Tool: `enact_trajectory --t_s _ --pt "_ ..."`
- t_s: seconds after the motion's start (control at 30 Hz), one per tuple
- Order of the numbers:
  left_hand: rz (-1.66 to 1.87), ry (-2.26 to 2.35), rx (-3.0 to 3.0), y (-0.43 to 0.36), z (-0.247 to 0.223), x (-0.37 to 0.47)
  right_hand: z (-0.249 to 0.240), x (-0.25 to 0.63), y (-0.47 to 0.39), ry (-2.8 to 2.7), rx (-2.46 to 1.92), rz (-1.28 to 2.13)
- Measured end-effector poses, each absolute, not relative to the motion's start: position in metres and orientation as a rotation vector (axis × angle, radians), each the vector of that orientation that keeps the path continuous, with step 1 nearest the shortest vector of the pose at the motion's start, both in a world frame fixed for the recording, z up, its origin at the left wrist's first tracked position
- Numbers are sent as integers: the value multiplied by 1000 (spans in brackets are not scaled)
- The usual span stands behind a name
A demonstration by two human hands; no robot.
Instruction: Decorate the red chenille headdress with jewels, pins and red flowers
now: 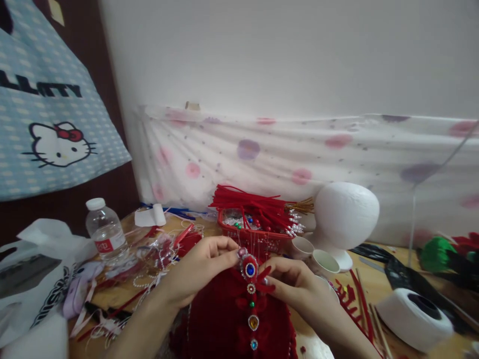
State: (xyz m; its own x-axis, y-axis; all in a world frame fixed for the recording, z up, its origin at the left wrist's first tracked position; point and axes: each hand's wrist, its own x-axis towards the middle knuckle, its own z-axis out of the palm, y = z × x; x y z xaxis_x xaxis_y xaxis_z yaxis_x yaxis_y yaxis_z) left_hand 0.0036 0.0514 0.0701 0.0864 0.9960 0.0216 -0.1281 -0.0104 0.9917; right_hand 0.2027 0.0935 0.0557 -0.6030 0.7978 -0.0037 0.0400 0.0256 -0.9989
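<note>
A dark red velvet piece is in front of me, with a row of set gems down its middle. The topmost gem, a blue oval one, sits in a pale sparkling rim. My left hand is closed, thumb and fingers pinching the piece's upper edge just left of that gem. On the other side, my right hand has its fingers closed around a red fuzzy ornament with looped ends. Its fingertips are partly hidden behind the loops. Below hang a small green bead and an amber gem.
Behind my hands stands a red basket with red fuzzy stems across it. A white foam head, cups and a cone of white thread are to the right. Leftward are a water bottle and tangled bead strings.
</note>
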Motion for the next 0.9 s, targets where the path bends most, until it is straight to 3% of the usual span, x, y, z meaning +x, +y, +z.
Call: enact_trajectory --t_s 0.9 --pt "1321 1085 1212 51 67 10 64 199 89 -1559 -826 1733"
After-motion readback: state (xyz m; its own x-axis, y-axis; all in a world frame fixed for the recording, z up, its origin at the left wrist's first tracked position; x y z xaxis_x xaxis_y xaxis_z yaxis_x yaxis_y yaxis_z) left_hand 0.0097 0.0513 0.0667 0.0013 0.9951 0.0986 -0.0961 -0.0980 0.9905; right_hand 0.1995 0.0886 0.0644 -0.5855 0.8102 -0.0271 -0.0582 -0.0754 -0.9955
